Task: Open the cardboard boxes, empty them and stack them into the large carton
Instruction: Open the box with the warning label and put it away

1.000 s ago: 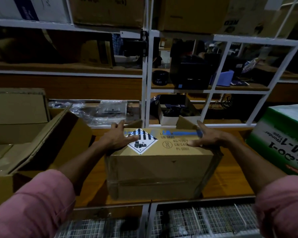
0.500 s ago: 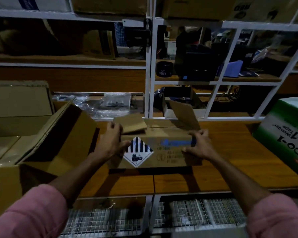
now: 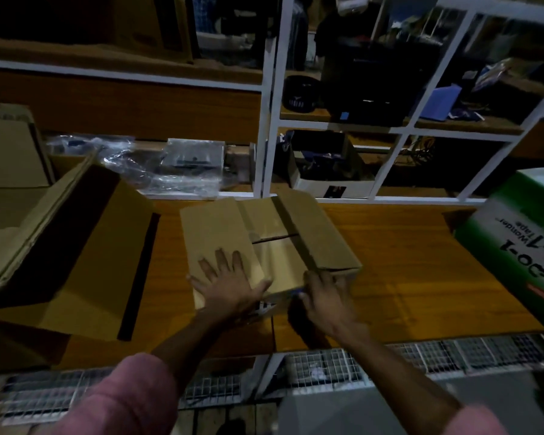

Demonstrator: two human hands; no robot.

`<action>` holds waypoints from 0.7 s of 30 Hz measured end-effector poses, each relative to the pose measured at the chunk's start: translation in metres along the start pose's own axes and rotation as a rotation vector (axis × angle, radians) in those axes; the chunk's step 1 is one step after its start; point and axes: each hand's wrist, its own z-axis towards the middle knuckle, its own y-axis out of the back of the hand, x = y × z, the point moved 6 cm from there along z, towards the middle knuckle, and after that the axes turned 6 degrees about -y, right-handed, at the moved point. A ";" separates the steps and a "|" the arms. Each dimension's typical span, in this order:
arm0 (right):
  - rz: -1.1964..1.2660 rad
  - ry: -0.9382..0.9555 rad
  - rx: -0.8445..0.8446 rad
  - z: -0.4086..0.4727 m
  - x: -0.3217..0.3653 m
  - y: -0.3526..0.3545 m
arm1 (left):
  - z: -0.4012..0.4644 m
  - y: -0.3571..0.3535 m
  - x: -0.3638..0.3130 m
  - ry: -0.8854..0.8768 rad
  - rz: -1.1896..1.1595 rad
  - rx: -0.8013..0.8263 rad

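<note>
Centrally, on the wooden bench (image 3: 405,277), near its front edge: one small cardboard box (image 3: 274,246), top flaps open. Left flap (image 3: 220,240) folded outward and lying nearly flat; right flap (image 3: 314,233) raised and tilted toward the right. Taped inner panel visible between them.

Left hand (image 3: 230,285): open, palm down, fingers spread, pressing flat on the near end of the left flap. Right hand (image 3: 325,296): fingers curled over the box's near right corner, gripping the cardboard edge just under the right flap. Both hands sit at the box's front end, close together but apart. Pink sleeves at the bottom edge of the view.

Large carton (image 3: 76,246): at the bench's left end, on its side, open mouth toward the small box, dark inside; one flap lies on the bench beside the small box. Its left part is cut off by the view.

Green and white tape box (image 3: 512,246): at the bench's right end, partly cut off, printing upside down, only partly legible.

Obscured: the small box's front face with its printed label lies almost wholly under the hands. Its contents cannot be made out. Lighting is dim; white shelving (image 3: 266,127) behind holds dark items, unidentifiable.

Orientation: the small box's long axis runs from the front edge toward the back, turned slightly to the left.
</note>
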 end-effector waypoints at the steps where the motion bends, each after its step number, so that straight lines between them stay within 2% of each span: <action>1: -0.016 0.045 -0.015 0.001 0.008 -0.005 | 0.005 -0.004 -0.001 -0.001 0.004 -0.010; 6: -0.007 0.048 -0.137 0.023 0.027 0.006 | 0.035 0.002 0.016 -0.120 0.128 -0.053; 9: 0.128 0.127 -0.046 0.036 0.038 0.003 | 0.055 0.014 0.034 -0.180 0.165 -0.025; 12: 0.223 0.139 0.001 0.038 0.046 -0.012 | 0.080 0.019 0.031 -0.143 0.163 0.083; 14: 0.225 0.110 -0.033 0.041 0.050 -0.015 | 0.086 0.020 0.027 -0.078 0.097 0.108; 17: 0.238 0.090 -0.037 0.058 0.057 -0.012 | 0.083 0.012 0.027 0.090 -0.240 0.009; 19: 0.307 0.067 -0.039 0.072 0.058 -0.009 | 0.084 0.020 0.020 0.045 0.018 -0.138; 21: 0.407 -0.021 0.004 0.086 0.044 -0.009 | 0.089 0.021 0.016 0.013 0.192 -0.178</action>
